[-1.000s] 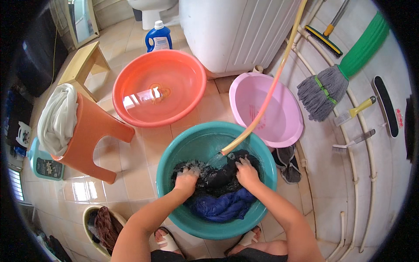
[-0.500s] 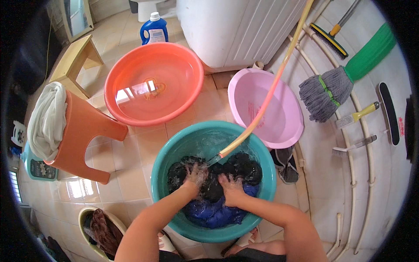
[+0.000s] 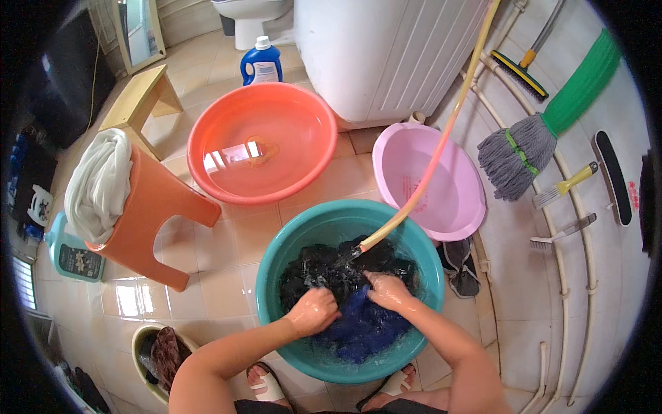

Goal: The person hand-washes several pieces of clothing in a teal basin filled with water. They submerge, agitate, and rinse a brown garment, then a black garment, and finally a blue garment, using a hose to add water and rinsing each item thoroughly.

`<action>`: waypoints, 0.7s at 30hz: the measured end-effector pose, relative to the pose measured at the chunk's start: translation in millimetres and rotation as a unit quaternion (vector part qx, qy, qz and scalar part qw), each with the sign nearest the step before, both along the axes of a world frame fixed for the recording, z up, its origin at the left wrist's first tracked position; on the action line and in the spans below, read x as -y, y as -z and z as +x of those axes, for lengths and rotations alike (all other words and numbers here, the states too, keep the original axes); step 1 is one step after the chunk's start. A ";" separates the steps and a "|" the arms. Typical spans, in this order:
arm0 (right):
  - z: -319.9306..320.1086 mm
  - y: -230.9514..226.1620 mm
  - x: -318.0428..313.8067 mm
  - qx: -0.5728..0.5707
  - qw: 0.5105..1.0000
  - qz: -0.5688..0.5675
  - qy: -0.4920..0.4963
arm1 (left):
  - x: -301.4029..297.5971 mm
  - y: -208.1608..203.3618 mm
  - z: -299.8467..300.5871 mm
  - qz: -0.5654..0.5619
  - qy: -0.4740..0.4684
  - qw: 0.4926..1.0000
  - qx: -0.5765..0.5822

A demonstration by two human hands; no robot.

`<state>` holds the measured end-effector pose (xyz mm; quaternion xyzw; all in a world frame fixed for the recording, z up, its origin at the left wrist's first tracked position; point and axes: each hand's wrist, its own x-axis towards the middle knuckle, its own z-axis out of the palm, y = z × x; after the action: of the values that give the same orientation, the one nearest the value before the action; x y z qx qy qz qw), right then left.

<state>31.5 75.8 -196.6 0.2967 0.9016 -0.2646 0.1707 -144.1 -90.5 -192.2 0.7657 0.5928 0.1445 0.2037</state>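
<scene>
A teal basin (image 3: 267, 303) holds water, dark wet clothes (image 3: 314, 269) and a blue garment (image 3: 360, 331). My left hand (image 3: 314, 312) is closed over the left part of the basin, beside the blue cloth; whatever its fingers hold is hidden. On the right, my right hand (image 3: 387, 291) has its fingers curled on the upper edge of the blue garment, at the border with the dark clothes. A yellow-pink hose (image 3: 414, 196) hangs in from above, and water runs from its end onto the dark clothes between my hands.
Beyond stand an orange basin (image 3: 207, 183) of water, a pink basin (image 3: 441, 186) and a blue detergent bottle (image 3: 262, 63). An orange stool (image 3: 155, 214) carries white cloth (image 3: 100, 183). A small bucket (image 3: 141, 369) sits lower left. A mop (image 3: 514, 155) and brushes hang at right.
Both hands have come back toward me from the dark clothes, and their spread fingers have curled. The blue cloth has shifted up between them. The view has tilted slightly.
</scene>
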 end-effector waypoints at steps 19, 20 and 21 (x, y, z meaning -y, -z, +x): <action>27.3 -40.9 11.1 -0.121 0.990 -0.043 0.061 | -0.4 -69.5 1.0 -0.270 -0.120 0.946 0.129; 23.6 -28.5 -1.3 -0.189 0.980 0.039 0.053 | -3.5 -63.0 4.1 -0.152 -0.176 0.964 0.131; 19.9 -17.0 -12.8 -0.255 0.958 0.121 0.045 | -8.4 -47.0 5.4 -0.039 -0.208 0.972 0.103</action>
<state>51.4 88.6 -179.6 0.2786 0.9260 -0.2275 -0.1143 -138.7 -82.1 -145.2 0.5980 0.7202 0.2386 0.2584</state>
